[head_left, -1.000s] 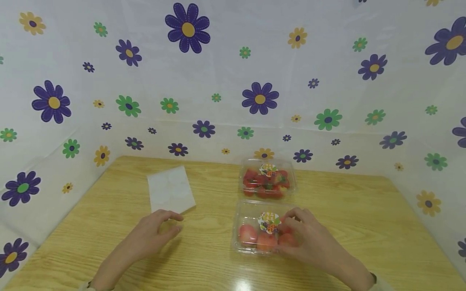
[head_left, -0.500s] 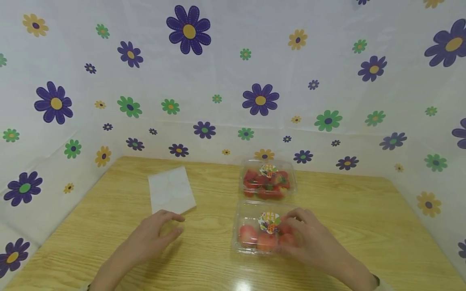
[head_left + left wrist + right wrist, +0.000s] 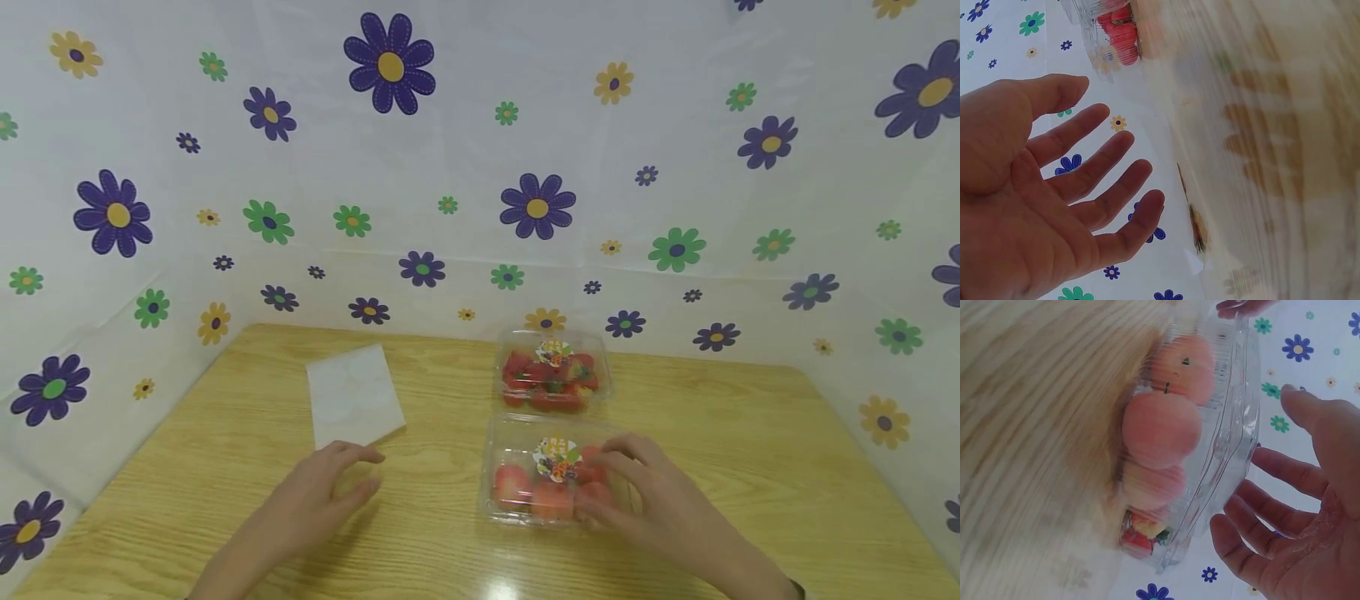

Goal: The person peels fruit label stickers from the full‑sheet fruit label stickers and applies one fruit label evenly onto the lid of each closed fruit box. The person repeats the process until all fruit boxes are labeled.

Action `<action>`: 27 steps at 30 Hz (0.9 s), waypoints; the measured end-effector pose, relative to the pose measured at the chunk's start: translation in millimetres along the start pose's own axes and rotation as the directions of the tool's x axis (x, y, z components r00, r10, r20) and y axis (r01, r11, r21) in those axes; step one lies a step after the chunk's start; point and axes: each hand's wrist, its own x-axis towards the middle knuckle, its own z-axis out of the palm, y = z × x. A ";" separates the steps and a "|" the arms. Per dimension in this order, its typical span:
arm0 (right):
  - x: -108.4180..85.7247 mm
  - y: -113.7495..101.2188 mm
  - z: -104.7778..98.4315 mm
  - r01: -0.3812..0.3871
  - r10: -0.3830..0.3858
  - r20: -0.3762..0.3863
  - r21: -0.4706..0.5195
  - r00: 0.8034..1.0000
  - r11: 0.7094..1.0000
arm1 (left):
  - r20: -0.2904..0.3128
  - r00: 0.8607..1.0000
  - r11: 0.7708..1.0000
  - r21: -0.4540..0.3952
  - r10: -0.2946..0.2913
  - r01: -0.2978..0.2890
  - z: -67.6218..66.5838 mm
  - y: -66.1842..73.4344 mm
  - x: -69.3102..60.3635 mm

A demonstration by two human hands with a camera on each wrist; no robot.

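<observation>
A clear plastic fruit box with a label on its lid holds several round pinkish-red fruits that look like apples. My right hand is at the box's right side, its fingers loosely bent. In the right wrist view the fingertips lie beside the clear lid, gripping nothing; whether they touch it I cannot tell. My left hand hovers over the table in front of a white flat square, thumb and fingers apart. Nothing is in its palm in the left wrist view.
Right behind the apple box stands a second clear box of strawberries. All rests on a wood-grain table. A white curtain printed with flowers encloses the back and both sides.
My right hand has drawn back a little to the right, off the apple box's lid. The left hand has barely shifted, and the boxes stay in place.
</observation>
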 end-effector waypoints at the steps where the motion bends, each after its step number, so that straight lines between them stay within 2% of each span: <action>1: -2.6 1.2 -0.8 0.012 -0.012 -0.012 -0.003 1.000 1.000 | -0.002 1.000 1.000 0.004 -0.003 0.003 0.5 0.7 -0.3; 4: -10.3 3.5 -3.6 0.005 -0.005 -0.020 -0.029 1.000 1.000 | -0.031 0.999 0.999 0.051 0.011 -0.010 2.2 2.1 -1.3; 7: -16.4 3.9 -6.9 -0.029 0.029 -0.013 -0.054 1.000 0.998 | -0.073 0.996 0.990 0.133 0.057 -0.047 4.5 0.4 -2.4; 11: -20.2 1.7 -11.7 -0.103 0.105 0.043 -0.034 0.994 0.994 | -0.104 0.990 0.974 0.215 0.100 -0.076 5.0 -0.2 -4.2; 14: -21.3 0.7 -12.4 -0.090 0.092 0.059 -0.029 0.994 0.996 | -0.107 0.988 0.970 0.231 0.108 -0.080 5.1 1.0 -5.9; 18: -21.0 2.2 -8.5 0.025 -0.026 -0.003 -0.055 1.000 0.998 | -0.106 0.987 0.968 0.235 0.118 -0.090 6.2 0.2 -7.6; 21: -19.6 3.7 -5.7 0.074 -0.076 -0.029 -0.063 0.997 0.995 | -0.103 0.987 0.968 0.233 0.119 -0.093 6.5 -0.2 -8.4; 27: -17.1 3.4 -2.9 0.072 -0.073 -0.013 -0.061 0.997 0.996 | -0.099 0.988 0.968 0.234 0.116 -0.090 6.0 0.1 -9.2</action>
